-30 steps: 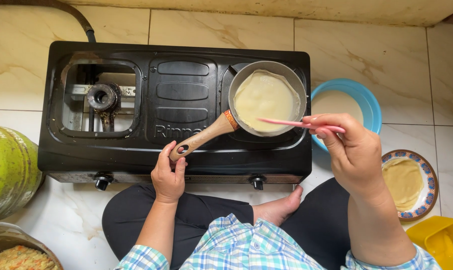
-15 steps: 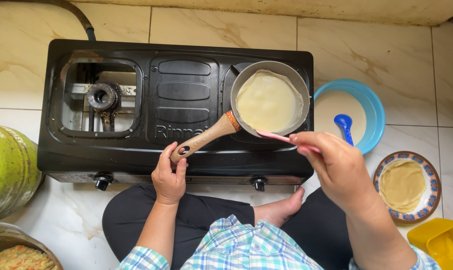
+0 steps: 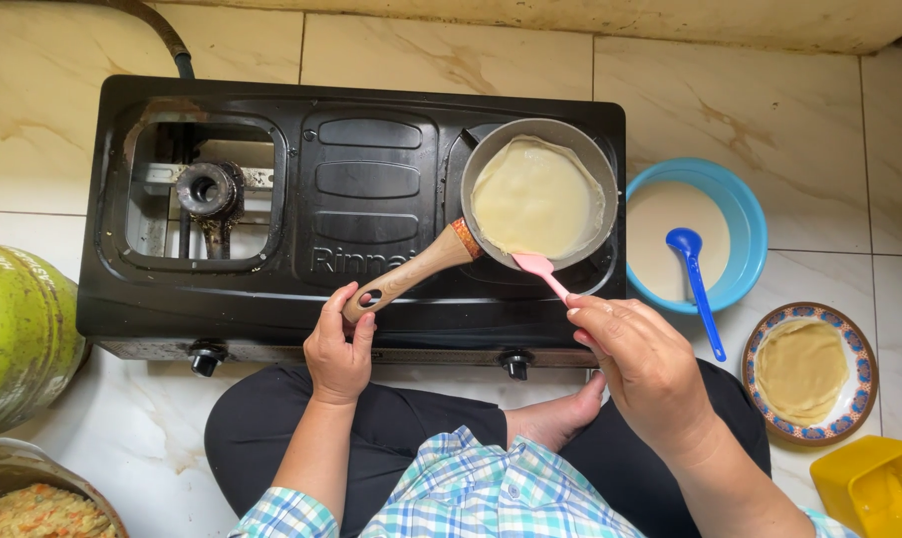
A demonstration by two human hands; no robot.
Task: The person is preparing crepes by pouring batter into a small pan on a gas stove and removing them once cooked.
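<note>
A: Status of hands requested.

B: Left hand (image 3: 339, 349) is closed around the end of the wooden handle (image 3: 408, 274) of the pan (image 3: 538, 194). Right hand (image 3: 642, 364) is closed on the pink spatula (image 3: 542, 271); only the blade and a short part of the shaft are seen, the rest is hidden in the grip.

A: Pan position?

B: Pan is seated on the right burner of the black two-burner stove (image 3: 356, 209). Handle is angled down-left toward the person. A thin pale crepe (image 3: 535, 197) is spread across the pan base, nearly filling it.

A: Spatula contact?

B: Blade is placed at the near rim of the pan, at the crepe's edge. Whether it is under the crepe cannot be told.

A: Surroundings?

B: Blue bowl (image 3: 745, 214) of pale batter is set on the tiled floor just right of the stove, with a blue ladle (image 3: 695, 274) leaned in it. Patterned plate (image 3: 854, 399) with a finished crepe is located nearer, right of the knee. Green gas cylinder (image 3: 17, 334) is seen at far left.
</note>
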